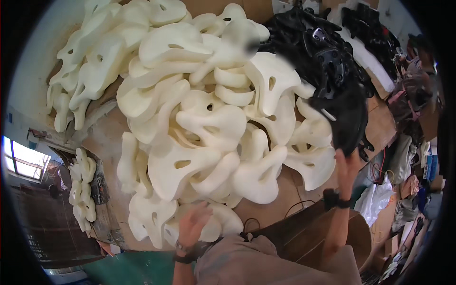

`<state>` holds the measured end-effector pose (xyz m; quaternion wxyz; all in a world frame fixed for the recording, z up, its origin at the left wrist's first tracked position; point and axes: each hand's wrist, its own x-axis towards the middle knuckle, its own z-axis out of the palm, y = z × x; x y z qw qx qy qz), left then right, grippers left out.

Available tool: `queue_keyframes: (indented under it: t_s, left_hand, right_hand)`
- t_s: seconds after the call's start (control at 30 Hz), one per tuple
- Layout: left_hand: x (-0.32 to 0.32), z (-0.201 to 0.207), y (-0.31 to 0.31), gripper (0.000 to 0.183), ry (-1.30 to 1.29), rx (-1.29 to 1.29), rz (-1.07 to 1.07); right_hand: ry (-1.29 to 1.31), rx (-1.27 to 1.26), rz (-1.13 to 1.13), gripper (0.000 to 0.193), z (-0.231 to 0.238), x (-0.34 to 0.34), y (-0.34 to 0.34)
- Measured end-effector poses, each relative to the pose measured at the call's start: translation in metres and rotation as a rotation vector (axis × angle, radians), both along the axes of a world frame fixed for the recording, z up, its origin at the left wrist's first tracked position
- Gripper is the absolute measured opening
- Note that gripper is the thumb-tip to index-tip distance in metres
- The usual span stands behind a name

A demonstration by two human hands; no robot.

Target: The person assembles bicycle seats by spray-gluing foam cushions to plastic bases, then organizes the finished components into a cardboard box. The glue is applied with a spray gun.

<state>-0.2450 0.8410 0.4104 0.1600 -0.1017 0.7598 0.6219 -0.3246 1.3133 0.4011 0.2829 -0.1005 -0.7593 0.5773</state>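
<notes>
My right hand reaches to the right side of the heap, its fingertips closed on the lower edge of a glossy black saddle-shaped piece. A small pale strip shows on that piece's left part. My left hand is low in the middle, slightly blurred, fingers extended and holding nothing I can see. It hovers over or rests beside a cream foam saddle-shaped piece; whether they touch I cannot tell. Before me lies a big heap of similar cream pieces, many with an oval hole, such as the cream piece near its front.
More black pieces are piled at the back right. Brown cardboard lies beneath the heap. Close to my body stands a brown round-edged container. A white plastic bag and mixed clutter lie at right. Several cream pieces sit apart at left.
</notes>
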Motion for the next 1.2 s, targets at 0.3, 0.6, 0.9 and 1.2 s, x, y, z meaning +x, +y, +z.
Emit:
queue_keyframes:
  t_s: [0.3, 0.6, 0.9, 1.2]
  left_hand:
    - [-0.007, 0.016, -0.027, 0.027, 0.245, 0.103, 0.114]
    - [-0.149, -0.025, -0.151, 0.050, 0.572, -0.779, 0.235]
    - [-0.183, -0.059, -0.165, 0.050, 0.354, -0.590, -0.003]
    - [-0.116, -0.070, -0.188, 0.025, 0.541, -0.487, 0.229]
  right_hand:
    - [0.186, 0.589, 0.067, 0.024, 0.025, 0.096, -0.158]
    - [-0.177, 0.368, 0.000, 0.022, -0.041, 0.167, -0.203]
    - [-0.261, 0.049, 0.036, 0.015, -0.058, 0.184, -0.229]
    - [-0.265, -0.308, 0.013, 0.049, -0.035, 0.175, -0.231]
